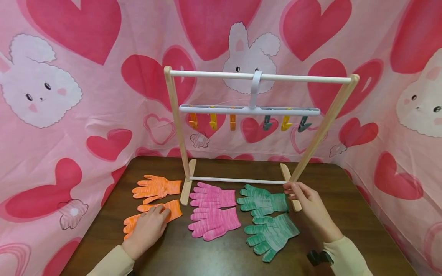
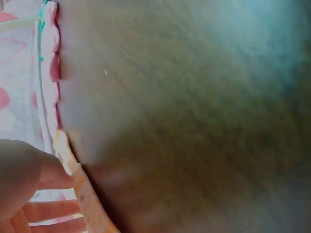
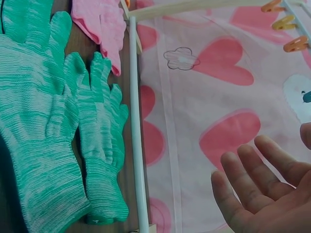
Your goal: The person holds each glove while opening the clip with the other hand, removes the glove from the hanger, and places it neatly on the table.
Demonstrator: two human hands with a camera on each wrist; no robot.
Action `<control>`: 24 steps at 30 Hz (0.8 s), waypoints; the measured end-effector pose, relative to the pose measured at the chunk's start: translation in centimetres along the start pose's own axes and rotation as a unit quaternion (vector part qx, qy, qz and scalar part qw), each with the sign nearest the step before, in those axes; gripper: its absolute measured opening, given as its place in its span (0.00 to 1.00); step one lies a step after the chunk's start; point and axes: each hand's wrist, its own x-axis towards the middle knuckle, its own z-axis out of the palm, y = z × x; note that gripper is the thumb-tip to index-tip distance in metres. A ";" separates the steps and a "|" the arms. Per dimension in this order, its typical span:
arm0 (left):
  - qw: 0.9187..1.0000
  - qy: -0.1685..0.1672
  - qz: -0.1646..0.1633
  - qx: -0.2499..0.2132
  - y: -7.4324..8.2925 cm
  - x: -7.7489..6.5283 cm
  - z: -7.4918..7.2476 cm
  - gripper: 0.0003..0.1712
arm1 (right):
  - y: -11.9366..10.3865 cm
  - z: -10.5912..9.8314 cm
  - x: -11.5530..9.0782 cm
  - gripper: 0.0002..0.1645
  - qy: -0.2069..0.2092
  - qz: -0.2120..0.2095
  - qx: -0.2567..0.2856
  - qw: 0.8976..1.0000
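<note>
My left hand (image 1: 149, 227) rests on the nearer orange glove (image 1: 175, 210), its fingers lying over the knit; the wrist view shows fingertips touching the fabric. Just behind lies another orange glove (image 1: 158, 187). Two pink gloves (image 1: 215, 223) are laid flat in the middle. Two green gloves (image 1: 272, 234) lie to their right, one behind the other. My right hand (image 1: 310, 205) hovers beside the rear green glove (image 1: 264, 200), near the rack's right foot. Its fingers (image 3: 257, 167) are loosely bent and hold nothing in the right wrist view.
A wooden rack (image 1: 319, 132) with white rods stands at the back of the brown table (image 1: 221, 260). From its top rod hangs a white hanger (image 1: 248, 110) with several orange, yellow and grey clips (image 1: 213, 120). A pink cloth with hearts and rabbits surrounds the table.
</note>
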 end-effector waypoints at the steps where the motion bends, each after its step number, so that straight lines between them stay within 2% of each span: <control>1: 1.000 0.005 0.000 -0.003 -0.1 0.0 0.1 0.13 | 0.0 0.0 0.0 0.21 0.000 0.001 0.001 1.000; 8: 1.000 0.007 -0.013 -0.012 -0.3 0.3 0.4 0.13 | 0.6 0.4 -0.6 0.21 -0.009 0.012 -0.001 1.000; 14: 0.998 -0.037 -0.039 -0.031 0.0 0.4 0.2 0.15 | 0.9 0.8 -1.3 0.23 -0.009 0.052 -0.019 0.998; 16: 0.998 -0.042 -0.044 -0.035 0.0 0.5 0.2 0.16 | 1.0 0.9 -1.6 0.23 -0.007 0.062 -0.023 0.998; 20: 0.998 -0.010 -0.049 -0.036 0.5 0.8 0.1 0.19 | 1.2 1.3 -2.1 0.21 0.000 0.055 -0.036 0.998; 24: 0.997 0.038 -0.044 -0.047 1.7 1.4 -0.6 0.21 | 1.5 1.8 -2.9 0.16 0.029 0.020 -0.112 0.993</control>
